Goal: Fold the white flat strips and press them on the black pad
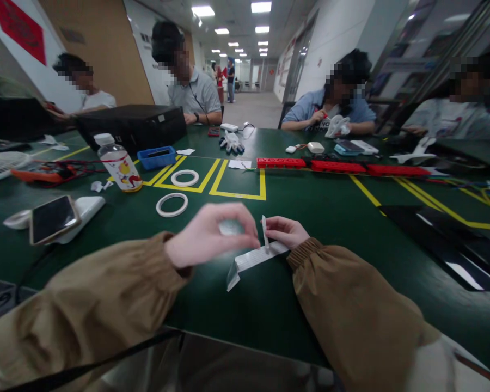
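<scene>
Between the thumb and fingers of my right hand point(289, 232) a narrow white strip point(265, 231) stands nearly upright. My left hand point(218, 231) arches just left of it, thumb and fingertips pinched together. Whether anything is inside that pinch I cannot make out; the hand is slightly blurred. Below both hands a long, flat white piece point(255, 258) with fine lines lies slanted on the green table point(228, 316), a clear, film-like flap at its left end. Its right end runs under my right hand. Two white tape rolls point(160, 208) lie flat beyond my left hand.
A bottle point(122, 169), a blue tray point(157, 159) and a phone point(54, 219) are at left. Red power strips point(343, 167) run across the right; a black sheet point(445, 245) lies nearer. Gloves point(231, 142) lie farther back. Several people sit around the table.
</scene>
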